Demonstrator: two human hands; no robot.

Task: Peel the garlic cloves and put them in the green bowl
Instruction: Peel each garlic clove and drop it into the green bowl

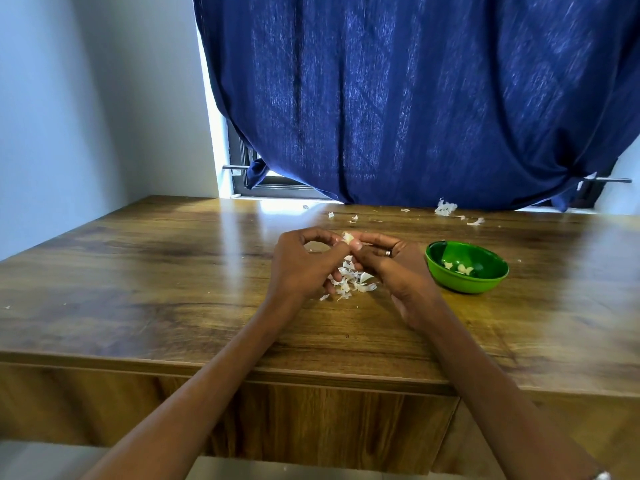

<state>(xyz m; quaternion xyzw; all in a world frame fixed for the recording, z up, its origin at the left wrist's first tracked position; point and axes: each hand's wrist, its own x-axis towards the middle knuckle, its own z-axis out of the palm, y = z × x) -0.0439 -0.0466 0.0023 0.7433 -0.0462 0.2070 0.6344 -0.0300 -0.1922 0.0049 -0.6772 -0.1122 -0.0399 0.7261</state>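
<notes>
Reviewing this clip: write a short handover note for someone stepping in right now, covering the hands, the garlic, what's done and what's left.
Hands: left hand and right hand both pinch one garlic clove above the table, skin partly on.
Things: green bowl sits right of the hands, with a few peeled cloves inside. Peel pile lies under the hands; more scraps by the curtain.
Done: several cloves peeled and bowled.
Left: finish this clove, drop it in the bowl.
</notes>
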